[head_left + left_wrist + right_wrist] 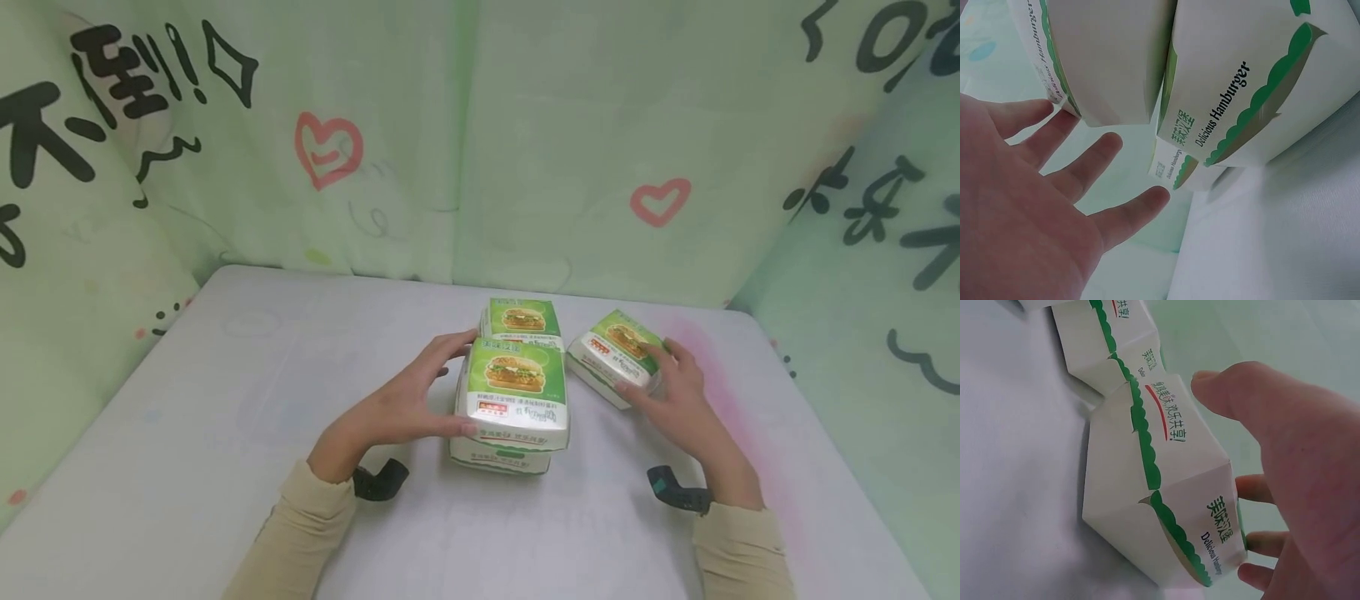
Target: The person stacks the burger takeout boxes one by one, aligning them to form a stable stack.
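My left hand (401, 400) holds the left side of the upper burger box (517, 392), thumb at its front corner and fingers at the back corner. Its green and white lid carries a burger picture. That box sits over a lower burger box (498, 457), set slightly to the right of it. In the left wrist view, the other fingers (1138, 212) are spread below the upper box. My right hand (675, 392) reaches over the right corner of another burger box (615, 350), which stands turned on the table. The thumb (1222, 384) is beside its lid, fingers partly hidden behind.
Behind the stack stands a further burger box (522, 318), partly hidden. All rest on a white table (225, 400). Pale green curtains (547, 150) with hearts and black lettering enclose the back and sides. A dark device (381, 481) is strapped at each wrist.
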`<state>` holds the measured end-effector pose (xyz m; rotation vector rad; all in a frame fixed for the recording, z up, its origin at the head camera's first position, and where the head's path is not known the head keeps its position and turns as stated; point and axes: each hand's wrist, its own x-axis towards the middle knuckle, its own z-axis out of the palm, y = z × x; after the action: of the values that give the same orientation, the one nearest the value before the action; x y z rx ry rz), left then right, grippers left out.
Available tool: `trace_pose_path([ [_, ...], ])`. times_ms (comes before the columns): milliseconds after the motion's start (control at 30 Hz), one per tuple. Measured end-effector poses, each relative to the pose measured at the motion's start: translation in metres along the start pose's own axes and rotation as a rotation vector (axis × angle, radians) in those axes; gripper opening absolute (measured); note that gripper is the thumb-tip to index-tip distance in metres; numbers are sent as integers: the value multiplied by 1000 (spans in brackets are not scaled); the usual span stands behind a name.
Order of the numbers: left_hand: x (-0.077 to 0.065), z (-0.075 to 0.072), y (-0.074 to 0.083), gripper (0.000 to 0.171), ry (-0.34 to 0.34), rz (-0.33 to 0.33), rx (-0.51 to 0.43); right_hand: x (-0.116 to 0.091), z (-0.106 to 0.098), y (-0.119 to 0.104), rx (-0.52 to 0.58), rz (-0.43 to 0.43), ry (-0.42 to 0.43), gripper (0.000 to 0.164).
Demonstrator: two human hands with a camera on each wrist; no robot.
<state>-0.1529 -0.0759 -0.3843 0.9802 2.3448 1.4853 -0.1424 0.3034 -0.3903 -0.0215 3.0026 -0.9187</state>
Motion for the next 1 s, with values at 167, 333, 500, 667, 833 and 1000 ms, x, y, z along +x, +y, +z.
trace_pose_path([
  [167,-1,0,0,100,-2,-6,-3,3,3,6,18,8,9,83],
  [333,0,1,0,99,2,-2,-5,5,6,11,51,10,23,86],
  [500,1,0,1,100,-1,1,-5,5,6,15,64,7,51,87],
  [667,2,-1,1,99,6,9,12,7,7,12,73,12,60,90],
  [833,1,0,2,99,2,-9,11,6,9,10,75,37,52,93],
  [1000,1,-1,1,98,0,-1,23,6,9,12,59,26,78,93],
])
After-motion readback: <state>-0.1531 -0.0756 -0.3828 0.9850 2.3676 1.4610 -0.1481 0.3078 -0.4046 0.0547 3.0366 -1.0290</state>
